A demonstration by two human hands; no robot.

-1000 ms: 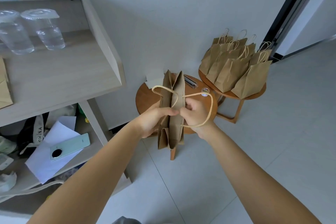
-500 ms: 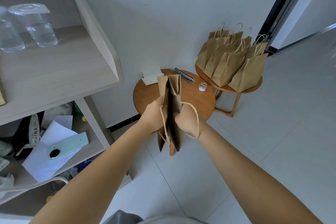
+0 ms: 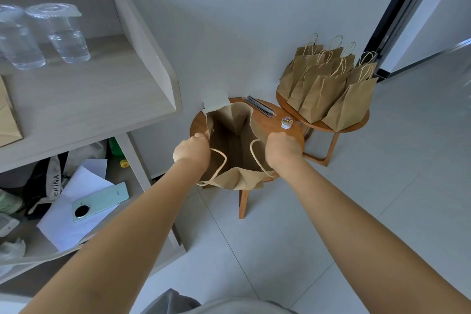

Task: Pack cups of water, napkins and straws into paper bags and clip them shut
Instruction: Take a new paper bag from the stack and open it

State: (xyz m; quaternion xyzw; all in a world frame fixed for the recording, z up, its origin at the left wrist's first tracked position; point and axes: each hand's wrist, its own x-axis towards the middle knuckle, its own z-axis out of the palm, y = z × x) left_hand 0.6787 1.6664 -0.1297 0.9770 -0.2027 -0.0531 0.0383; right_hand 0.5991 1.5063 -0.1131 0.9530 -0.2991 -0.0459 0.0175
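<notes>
I read "CHINA" on a strap (image 3: 56, 184) lower left; my left hand (image 3: 191, 151) and right hand (image 3: 282, 149) pinch the brown paper bag (image 3: 230, 135) open at centre.

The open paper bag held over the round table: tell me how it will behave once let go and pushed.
The paper bag looks empty, so it is probably very light and would slide or tip at a slight push. Its creased, folded walls suggest it is floppy; it may sag partly shut once the left hand and right hand release the rim.
</notes>
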